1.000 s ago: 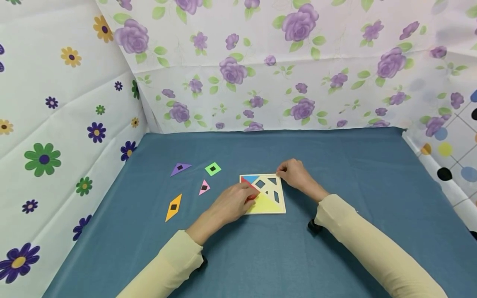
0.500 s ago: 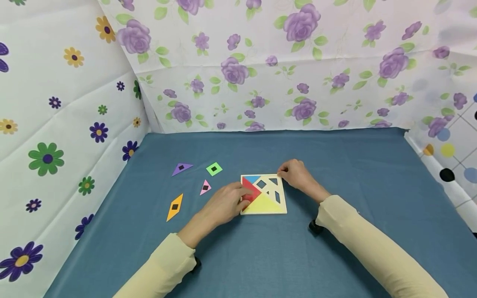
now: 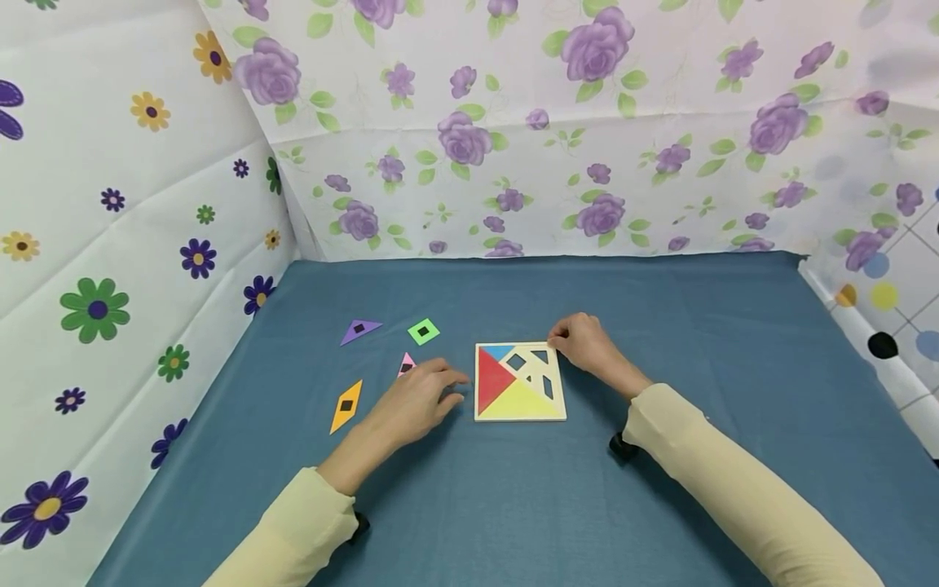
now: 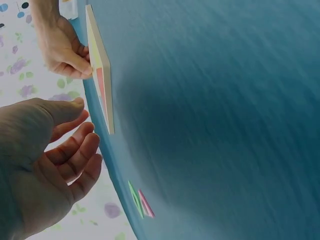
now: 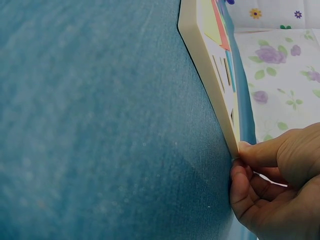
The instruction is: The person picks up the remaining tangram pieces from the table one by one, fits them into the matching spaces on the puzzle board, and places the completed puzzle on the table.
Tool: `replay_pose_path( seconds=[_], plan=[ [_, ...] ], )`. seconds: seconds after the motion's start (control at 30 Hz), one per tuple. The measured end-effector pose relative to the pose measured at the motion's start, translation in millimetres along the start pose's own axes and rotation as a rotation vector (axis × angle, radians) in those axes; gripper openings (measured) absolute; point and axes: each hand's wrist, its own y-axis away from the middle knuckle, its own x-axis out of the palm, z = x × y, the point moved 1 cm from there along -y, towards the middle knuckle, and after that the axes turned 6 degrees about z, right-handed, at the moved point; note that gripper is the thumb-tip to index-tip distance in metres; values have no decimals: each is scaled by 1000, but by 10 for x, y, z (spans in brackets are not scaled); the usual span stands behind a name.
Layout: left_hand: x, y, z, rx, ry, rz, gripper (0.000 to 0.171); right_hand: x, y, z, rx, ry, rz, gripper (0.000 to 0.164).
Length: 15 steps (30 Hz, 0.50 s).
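Note:
A square wooden tangram board (image 3: 557, 408) lies flat on the table. Set in it are a red triangle (image 3: 493, 380), a yellow triangle (image 3: 522, 403) and a blue triangle (image 3: 500, 351); its upper right holds bare slots. My right hand (image 3: 587, 344) pinches the board's far right corner between thumb and fingers, as the right wrist view confirms. Left of the board, my left hand (image 3: 414, 405) hovers with loosely bent fingers and nothing in them. Partly behind it is a pink triangle (image 3: 407, 364). Nearby lie a green square (image 3: 424, 331), a purple triangle (image 3: 359, 330) and an orange parallelogram (image 3: 346, 406).
A blue cloth (image 3: 484, 514) covers the table. Flowered sheets (image 3: 455, 130) stand as walls behind and at the left, and a dotted sheet (image 3: 888, 326) is at the right. Each loose piece has a dark square patch on its top.
My left hand has drawn back leftward off the red triangle, leaving it lying in the board, and now covers part of the pink triangle. The right hand keeps its grip on the corner.

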Motion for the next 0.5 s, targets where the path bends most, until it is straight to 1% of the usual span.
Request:
replay_pose_path(
  seconds=[0.13,0.37,0.5],
  plan=[
    [-54,78,92,-30,-3,8,28,2,1,-1,7,0,-2,15],
    [-198,271,321,-66,-23,-47,27,12,-5,0,0,9,-8,14],
    [-227,358,415,-102,-26,-48,29,5,-8,-1,9,11,-10,14]
  ],
)
